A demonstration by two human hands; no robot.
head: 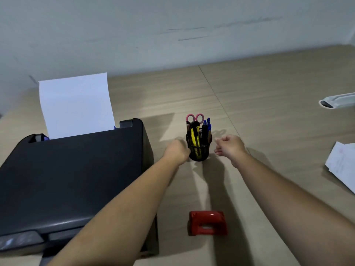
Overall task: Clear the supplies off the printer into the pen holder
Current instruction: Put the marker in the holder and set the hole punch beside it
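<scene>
A black mesh pen holder (199,151) stands on the wooden table right of the black printer (73,175). It holds pink-handled scissors (195,118), a yellow utility knife (195,140), blue pens (207,124) and dark markers. My left hand (175,151) rests against the holder's left side, fingers curled towards it; whether it grips is hidden. My right hand (230,145) hovers just right of the holder, fingers loosely apart, holding nothing. The printer's flat lid shows no loose items.
A white sheet (76,106) stands in the printer's rear feed. A red hole punch (207,223) lies near the table's front. Papers (342,166) sit at the right edge, a white-grey object (336,101) farther back right. The wall is close behind.
</scene>
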